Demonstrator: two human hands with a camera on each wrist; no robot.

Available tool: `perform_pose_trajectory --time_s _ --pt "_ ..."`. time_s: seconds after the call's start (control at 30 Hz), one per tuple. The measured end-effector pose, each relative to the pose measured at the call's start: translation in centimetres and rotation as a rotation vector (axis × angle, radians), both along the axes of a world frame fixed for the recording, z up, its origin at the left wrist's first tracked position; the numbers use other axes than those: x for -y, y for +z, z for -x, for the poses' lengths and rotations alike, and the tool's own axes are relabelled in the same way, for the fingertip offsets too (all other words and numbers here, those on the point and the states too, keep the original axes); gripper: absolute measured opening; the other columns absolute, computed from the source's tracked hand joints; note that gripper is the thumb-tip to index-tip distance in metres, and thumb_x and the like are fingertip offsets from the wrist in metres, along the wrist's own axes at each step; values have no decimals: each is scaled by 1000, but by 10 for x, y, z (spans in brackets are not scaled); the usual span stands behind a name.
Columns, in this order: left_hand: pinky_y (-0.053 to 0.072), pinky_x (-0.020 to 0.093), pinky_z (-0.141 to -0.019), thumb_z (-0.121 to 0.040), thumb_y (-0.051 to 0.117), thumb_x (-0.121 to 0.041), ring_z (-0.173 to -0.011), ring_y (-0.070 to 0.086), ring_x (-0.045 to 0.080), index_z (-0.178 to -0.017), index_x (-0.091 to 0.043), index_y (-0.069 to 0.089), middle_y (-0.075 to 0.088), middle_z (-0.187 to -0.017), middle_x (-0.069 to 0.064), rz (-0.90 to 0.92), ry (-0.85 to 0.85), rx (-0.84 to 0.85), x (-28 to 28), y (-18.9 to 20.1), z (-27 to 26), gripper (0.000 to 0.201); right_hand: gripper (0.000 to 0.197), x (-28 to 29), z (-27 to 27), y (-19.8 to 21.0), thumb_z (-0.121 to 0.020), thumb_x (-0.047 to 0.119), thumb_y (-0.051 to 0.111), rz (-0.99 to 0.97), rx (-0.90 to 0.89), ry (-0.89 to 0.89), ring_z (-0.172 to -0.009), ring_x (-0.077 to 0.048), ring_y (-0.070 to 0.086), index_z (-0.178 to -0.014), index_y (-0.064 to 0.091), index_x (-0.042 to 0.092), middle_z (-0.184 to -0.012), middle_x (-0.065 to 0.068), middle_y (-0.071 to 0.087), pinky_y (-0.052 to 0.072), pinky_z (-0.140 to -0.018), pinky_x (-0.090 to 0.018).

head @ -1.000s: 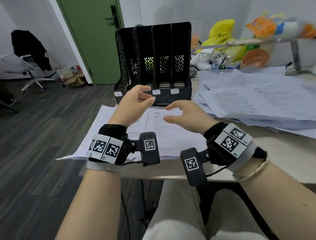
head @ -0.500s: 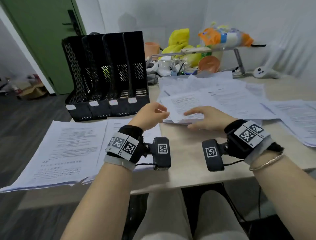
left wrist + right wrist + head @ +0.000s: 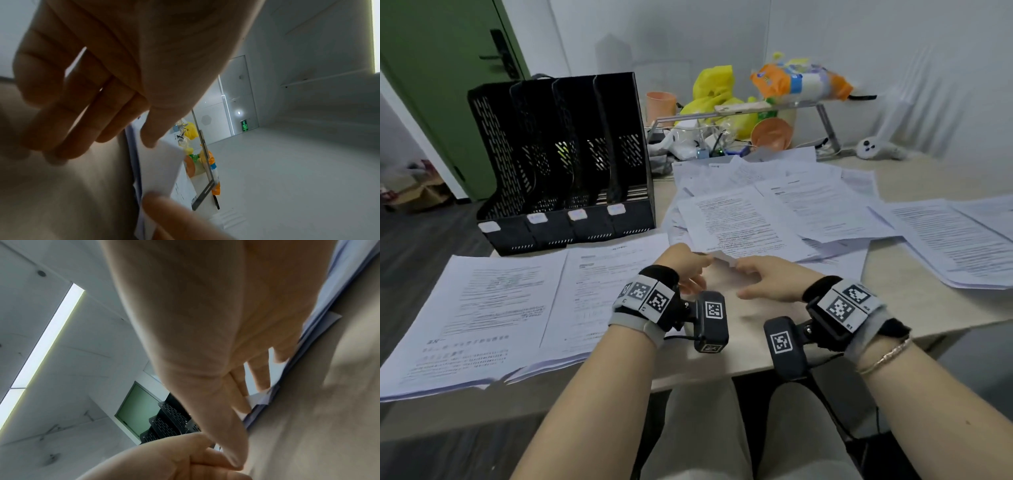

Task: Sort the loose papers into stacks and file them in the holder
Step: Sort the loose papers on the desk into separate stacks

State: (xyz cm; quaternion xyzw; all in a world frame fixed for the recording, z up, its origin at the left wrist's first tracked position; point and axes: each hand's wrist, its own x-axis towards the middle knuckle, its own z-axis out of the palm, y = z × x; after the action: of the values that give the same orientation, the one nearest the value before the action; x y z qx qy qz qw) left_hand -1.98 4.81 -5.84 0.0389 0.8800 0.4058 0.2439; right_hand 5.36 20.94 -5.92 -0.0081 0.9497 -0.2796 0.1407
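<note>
A black four-slot file holder (image 3: 565, 164) stands empty at the back left of the table; it also shows in the right wrist view (image 3: 170, 417). Two sorted paper stacks (image 3: 482, 308) (image 3: 613, 274) lie in front of it. A loose pile of printed sheets (image 3: 774, 212) spreads across the middle. Both hands meet at its near edge, where one sheet's corner (image 3: 722, 258) is lifted. My left hand (image 3: 688, 265) has straight fingers, and its thumb tip touches that sheet (image 3: 160, 162). My right hand (image 3: 767, 277) lays straight fingertips (image 3: 244, 408) on the pile's edge.
More papers (image 3: 945, 240) lie at the right. Behind the pile a metal riser (image 3: 825, 130) carries bags, with an orange bowl (image 3: 772, 133), a pink cup (image 3: 661, 102) and a white toy (image 3: 876, 149) nearby. Bare table (image 3: 928, 308) shows at the front right. A green door (image 3: 448, 85) is behind the holder.
My view has swung right. Both hands moved from in front of the holder to the loose pile's near edge and sank lower, and a sheet's corner now stands lifted between them.
</note>
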Motion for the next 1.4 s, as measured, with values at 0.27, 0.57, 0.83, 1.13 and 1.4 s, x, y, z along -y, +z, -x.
perform_pose_trajectory --time_s 0.27,0.57,0.83,1.13,1.4 --pt "50 24 -53 -102 29 -37 -59 65 27 -93 -1 50 69 -77 18 -278 188 14 -3 -2 0 43 43 -3 -20 6 -88 29 64 167 -15 103 -121 1 44 -129 56 18 -134 10 53 28 -91 -5" --pt "55 32 -70 -88 43 2 -88 56 26 -102 -5 53 55 -100 9 -142 146 -283 16 -6 6 18 3 -11 -16 3 -84 25 67 371 -283 -211 -112 -9 53 -86 64 24 -115 8 62 37 -92 -28" --pt "39 15 -58 -97 44 -10 -69 49 3 -102 -7 58 56 -82 -7 -466 344 -662 16 7 4 14 44 -30 -15 7 -86 22 66 364 -333 -459 -127 -16 43 -128 55 18 -134 -2 51 31 -92 -22" --pt "38 19 -59 -98 46 -19 -65 46 8 -96 -6 58 54 -79 -1 -531 375 -721 -28 21 8 19 41 -54 -29 26 -91 25 59 704 -511 -532 -65 -14 66 -132 52 23 -87 -4 71 49 -60 -24" --pt "35 24 -66 -100 40 -15 -69 45 13 -95 -12 50 52 -78 -4 -633 270 -676 -124 28 -2 12 22 -98 -46 40 -92 18 59 597 -555 -475 -83 -14 70 -113 63 21 -108 -3 66 51 -68 -23"
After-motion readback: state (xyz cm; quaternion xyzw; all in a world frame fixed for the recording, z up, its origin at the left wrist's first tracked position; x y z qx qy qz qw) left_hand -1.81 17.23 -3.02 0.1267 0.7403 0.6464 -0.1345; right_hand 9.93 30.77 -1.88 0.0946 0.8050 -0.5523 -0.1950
